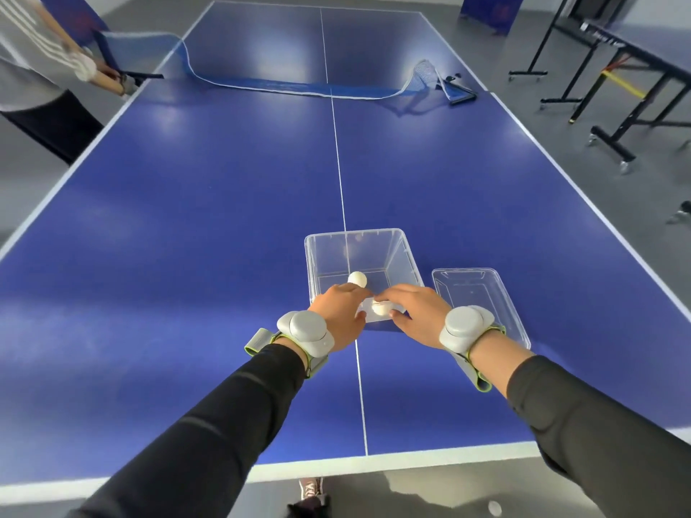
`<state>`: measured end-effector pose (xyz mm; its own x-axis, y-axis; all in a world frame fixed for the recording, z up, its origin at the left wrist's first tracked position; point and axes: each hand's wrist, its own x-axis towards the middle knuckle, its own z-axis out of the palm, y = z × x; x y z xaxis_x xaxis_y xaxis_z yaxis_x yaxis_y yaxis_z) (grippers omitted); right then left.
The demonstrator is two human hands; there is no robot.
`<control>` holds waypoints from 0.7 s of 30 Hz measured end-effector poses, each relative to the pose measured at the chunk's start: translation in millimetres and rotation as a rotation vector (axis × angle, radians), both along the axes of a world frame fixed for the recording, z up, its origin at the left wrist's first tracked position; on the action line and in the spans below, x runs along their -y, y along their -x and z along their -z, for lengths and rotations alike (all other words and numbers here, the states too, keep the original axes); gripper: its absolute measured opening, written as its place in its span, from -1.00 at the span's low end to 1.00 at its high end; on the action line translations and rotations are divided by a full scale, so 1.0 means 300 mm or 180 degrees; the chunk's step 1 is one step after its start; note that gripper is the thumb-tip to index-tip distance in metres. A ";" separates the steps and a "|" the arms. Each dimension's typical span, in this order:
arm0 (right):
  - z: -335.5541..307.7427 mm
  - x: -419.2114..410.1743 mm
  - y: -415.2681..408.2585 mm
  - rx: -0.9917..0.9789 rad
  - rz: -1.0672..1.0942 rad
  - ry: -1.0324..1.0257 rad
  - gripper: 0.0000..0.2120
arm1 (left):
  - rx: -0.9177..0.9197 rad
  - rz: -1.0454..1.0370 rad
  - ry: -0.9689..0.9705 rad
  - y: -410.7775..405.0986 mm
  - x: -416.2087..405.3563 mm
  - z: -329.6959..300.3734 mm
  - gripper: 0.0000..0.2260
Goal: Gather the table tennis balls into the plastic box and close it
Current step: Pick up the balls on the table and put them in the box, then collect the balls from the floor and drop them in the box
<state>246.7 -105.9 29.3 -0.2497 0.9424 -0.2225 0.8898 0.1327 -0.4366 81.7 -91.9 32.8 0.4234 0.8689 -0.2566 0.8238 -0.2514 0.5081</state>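
Note:
The clear plastic box (392, 252) stands open on the blue table near the centre line. Its clear lid (482, 293) lies flat just to its right. My left hand (336, 315) and my right hand (415, 312) meet over the box's near rim. One white table tennis ball (357, 279) shows inside the box right at my left fingertips; whether the fingers hold it is hidden. A second ball (381, 309) sits between my right thumb and fingers, seen through the near wall.
A slack blue net (284, 86) lies across the table's middle. Another person (41, 69) stands at the far left by the net clamp. A folded table (635, 80) is at the right. One white ball (494, 508) lies on the floor beside my shoe (310, 489).

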 end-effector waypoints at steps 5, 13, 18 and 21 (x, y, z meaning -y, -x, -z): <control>0.009 0.148 -0.019 -0.0026 -0.0082 -0.0006 -0.61 | -0.0092 -0.0094 -0.0241 -0.001 0.161 0.022 -0.53; 0.064 0.417 -0.045 -0.0078 -0.0117 0.0151 -0.55 | 0.0051 -0.0245 -0.0061 -0.007 0.458 0.067 -0.54; 0.068 0.539 -0.052 -0.0061 -0.0073 0.0206 -0.46 | 0.0028 -0.0180 -0.0030 0.000 0.575 0.077 -0.53; 0.065 0.576 -0.058 -0.0086 -0.0052 0.0233 -0.40 | 0.0012 -0.0131 -0.0010 0.007 0.599 0.074 -0.50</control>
